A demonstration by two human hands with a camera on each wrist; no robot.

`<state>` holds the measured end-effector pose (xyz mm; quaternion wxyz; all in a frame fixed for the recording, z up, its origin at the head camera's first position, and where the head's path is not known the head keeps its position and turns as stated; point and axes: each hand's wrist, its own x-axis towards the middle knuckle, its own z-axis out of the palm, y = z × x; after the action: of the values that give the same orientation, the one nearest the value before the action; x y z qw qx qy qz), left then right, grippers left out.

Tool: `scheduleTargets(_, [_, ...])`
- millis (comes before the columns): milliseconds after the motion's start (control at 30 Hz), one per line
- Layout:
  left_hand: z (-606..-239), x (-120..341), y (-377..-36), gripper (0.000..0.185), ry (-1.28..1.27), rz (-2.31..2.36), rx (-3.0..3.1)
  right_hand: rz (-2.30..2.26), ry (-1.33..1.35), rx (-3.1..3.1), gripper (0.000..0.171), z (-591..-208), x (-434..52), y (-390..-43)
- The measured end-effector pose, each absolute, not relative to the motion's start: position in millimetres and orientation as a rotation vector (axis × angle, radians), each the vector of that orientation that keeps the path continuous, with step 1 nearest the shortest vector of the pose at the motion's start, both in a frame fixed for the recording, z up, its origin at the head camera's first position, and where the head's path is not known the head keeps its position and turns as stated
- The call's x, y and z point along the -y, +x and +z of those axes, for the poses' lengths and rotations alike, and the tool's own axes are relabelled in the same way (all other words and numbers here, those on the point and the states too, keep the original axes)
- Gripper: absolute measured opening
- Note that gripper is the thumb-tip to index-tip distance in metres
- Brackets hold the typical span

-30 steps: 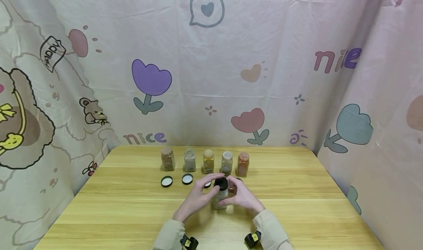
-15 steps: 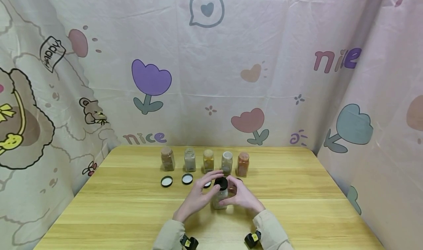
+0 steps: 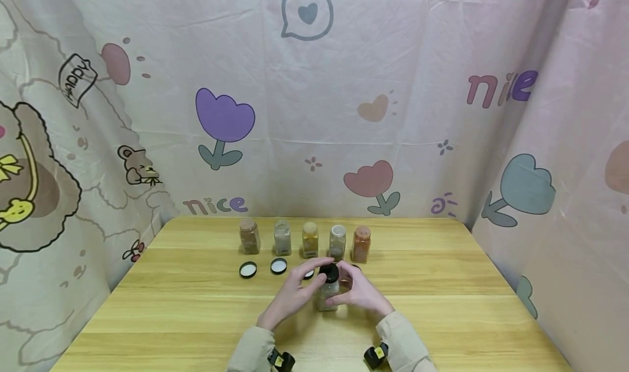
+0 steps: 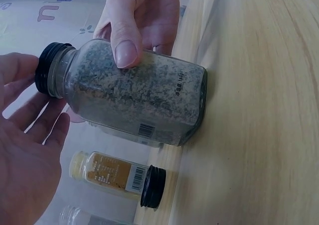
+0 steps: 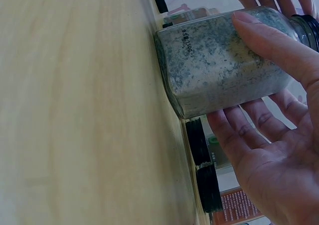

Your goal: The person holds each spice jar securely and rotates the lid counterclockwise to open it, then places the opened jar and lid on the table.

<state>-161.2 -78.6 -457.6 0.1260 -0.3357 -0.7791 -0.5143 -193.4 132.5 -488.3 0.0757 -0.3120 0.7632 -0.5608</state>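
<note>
A clear glass spice jar (image 3: pixel 328 296) stands upright on the table between both hands. Pale flakes mixed with darker bits fill it, as the left wrist view shows. On its neck sits a black screw lid (image 4: pixel 48 68). My left hand (image 3: pixel 296 291) pinches this lid between thumb and fingers, from the left. My right hand (image 3: pixel 362 294) grips the jar's body from the right, its thumb (image 5: pixel 254 32) across the near face. The jar's base is at the tabletop in both wrist views.
Behind the hands stand several uncapped spice jars in a row, from a brown one (image 3: pixel 249 240) to a yellow one (image 3: pixel 310 242) and a reddish one (image 3: pixel 361 246). Black lids (image 3: pixel 248 270) lie before them, some partly hidden by the hands. A patterned curtain (image 3: pixel 304 99) hangs behind the table.
The left fingers rise slightly on the lid half a second ago, then come back down. Both hands and the jar otherwise stay in place.
</note>
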Motion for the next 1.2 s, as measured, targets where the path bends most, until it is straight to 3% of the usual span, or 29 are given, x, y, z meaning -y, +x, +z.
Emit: scheduleTargets(1200, [-460.4, 77.4, -160.7, 0.036, -0.970, -1.520, 2.293, -1.658, -0.880, -2.307, 0.051, -488.0, -132.1, -191.6])
